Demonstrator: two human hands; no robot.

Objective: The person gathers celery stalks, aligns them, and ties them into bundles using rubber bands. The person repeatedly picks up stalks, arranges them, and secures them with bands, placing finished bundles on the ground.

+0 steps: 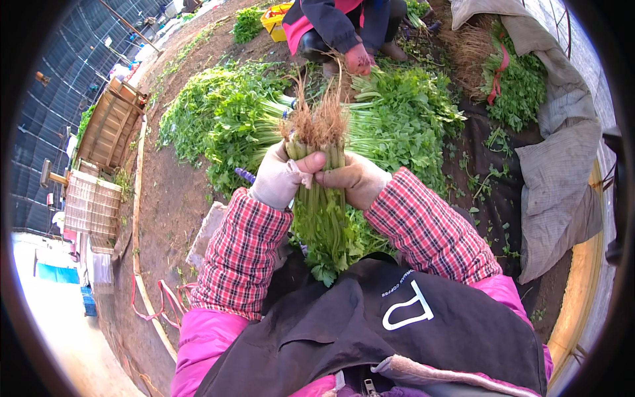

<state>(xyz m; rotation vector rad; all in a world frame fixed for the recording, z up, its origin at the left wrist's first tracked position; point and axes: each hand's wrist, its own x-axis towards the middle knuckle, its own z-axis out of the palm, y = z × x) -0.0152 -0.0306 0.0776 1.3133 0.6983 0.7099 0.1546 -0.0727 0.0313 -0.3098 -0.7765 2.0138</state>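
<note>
Upright before me is a bunch of celery point(320, 213), with its tangled brown roots point(317, 121) at the top and its green leaves hanging down towards my lap. My left hand point(283, 173), in a pale worn glove with the thumb bare, grips the stalks just below the roots. From the other side my right hand point(357, 181), in a tan glove, clasps the same stalks, its thumb close to the left one. Behind the bunch lie a left heap of celery point(238, 119) and a right heap of celery point(402, 124), leaves pointing outward.
Across the heaps a crouching person's gloved hand point(358, 59) touches stalks. A yellow basket point(275, 22) stands behind. At right, a grey fabric cover point(560, 178) lies beside a celery bundle with a red tie point(497, 74). Loose red tape point(168, 297) and a wooden crate point(109, 126) are left.
</note>
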